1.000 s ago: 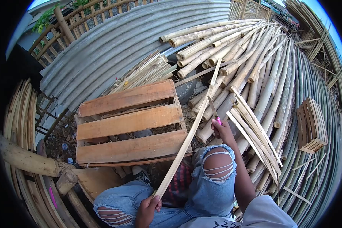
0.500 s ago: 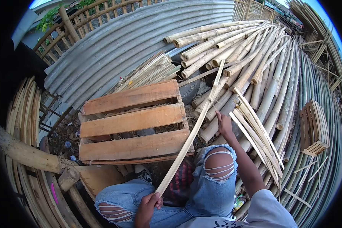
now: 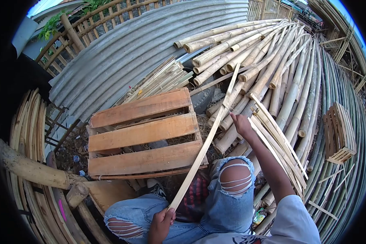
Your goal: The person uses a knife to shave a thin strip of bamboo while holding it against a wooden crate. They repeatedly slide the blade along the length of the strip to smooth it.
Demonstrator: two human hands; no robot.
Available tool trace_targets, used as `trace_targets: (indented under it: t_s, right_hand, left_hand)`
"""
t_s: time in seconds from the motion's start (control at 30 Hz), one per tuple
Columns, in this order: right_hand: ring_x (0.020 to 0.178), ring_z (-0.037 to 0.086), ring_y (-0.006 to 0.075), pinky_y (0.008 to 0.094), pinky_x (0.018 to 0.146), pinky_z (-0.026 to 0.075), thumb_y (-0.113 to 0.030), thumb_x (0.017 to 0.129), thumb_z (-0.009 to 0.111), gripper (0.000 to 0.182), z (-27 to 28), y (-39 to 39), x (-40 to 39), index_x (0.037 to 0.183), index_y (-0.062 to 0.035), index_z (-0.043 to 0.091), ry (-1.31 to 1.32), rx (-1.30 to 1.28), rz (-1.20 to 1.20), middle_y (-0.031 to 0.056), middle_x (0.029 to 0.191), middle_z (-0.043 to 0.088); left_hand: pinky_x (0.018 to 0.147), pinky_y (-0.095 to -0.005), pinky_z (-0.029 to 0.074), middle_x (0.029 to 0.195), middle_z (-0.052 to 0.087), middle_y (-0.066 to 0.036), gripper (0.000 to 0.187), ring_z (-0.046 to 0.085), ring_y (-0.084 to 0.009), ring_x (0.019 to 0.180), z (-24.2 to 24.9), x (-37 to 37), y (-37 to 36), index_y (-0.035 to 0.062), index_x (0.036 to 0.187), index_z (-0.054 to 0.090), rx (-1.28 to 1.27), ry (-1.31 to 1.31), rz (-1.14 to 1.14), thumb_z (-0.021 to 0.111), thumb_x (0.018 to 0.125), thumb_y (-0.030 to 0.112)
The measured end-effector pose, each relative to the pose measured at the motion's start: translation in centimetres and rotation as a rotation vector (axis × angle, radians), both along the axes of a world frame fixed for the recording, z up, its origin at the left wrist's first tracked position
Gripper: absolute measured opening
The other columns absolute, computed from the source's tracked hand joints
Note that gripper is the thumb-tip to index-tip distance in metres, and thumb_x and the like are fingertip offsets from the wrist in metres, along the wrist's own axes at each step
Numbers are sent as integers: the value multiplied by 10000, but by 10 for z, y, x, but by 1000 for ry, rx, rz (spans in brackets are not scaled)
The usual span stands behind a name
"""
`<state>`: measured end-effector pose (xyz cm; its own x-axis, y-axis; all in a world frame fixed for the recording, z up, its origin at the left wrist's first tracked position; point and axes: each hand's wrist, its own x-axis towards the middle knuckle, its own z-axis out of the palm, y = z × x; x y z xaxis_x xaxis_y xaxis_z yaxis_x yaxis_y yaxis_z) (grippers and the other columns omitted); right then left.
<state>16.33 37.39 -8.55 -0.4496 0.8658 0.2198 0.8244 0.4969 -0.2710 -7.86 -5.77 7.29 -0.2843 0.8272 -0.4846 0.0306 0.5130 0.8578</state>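
A long, pale split bamboo strip (image 3: pixel 204 149) runs diagonally from my lap up toward the stacked poles. My left hand (image 3: pixel 162 223) is closed around its lower end, above my left thigh. Farther up, my right hand (image 3: pixel 242 125) is closed on what looks like a small knife (image 3: pixel 228 109), whose thin blade meets the strip; most of its handle is hidden in my fingers. More split bamboo strips (image 3: pixel 278 146) lie just right of my right hand. Left of the held strip sits a slatted wooden crate (image 3: pixel 144 138).
Bamboo poles (image 3: pixel 288 97) spread across the back and right. A smaller slatted crate (image 3: pixel 339 132) rests on them. Corrugated sheeting (image 3: pixel 122 53) stands behind a pile of cut strips (image 3: pixel 160 81). A thick bamboo pole (image 3: pixel 32 168) and more strips (image 3: pixel 30 122) are at the left.
My right hand has shifted slightly right and down, and its blade shows more clearly against the strip. My left hand keeps its hold. The whole view has shifted slightly.
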Motion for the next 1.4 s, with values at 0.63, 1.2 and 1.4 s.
trace_targets:
  t_s: [0.63,1.2,1.4]
  right_hand:
    - [459,477,128,255,442,366,-509,920,485,495,43,-81,-23,654,-96,432,985,-943,-177,33,553,475]
    - [464,398,105,268,449,329,-501,934,465,502,88,-91,-11,674,-73,435,811,-800,-135,40,543,452]
    - [583,535,275,415,617,425,-424,912,513,483,111,-80,-39,782,34,589,324,-461,7,197,637,537]
  left_hand:
    - [916,-398,402,1118,516,-236,522,522,-320,1040,110,-113,32,-59,1234,448,-149,1166,-129,583,885,305]
    - [1055,-534,284,1470,288,-163,535,274,-323,1366,-53,-99,147,43,1430,264,395,1258,-788,429,951,218]
    - [1058,-622,192,1480,264,-166,536,235,-322,1382,-59,-93,140,13,1409,290,494,1274,-726,404,966,291]
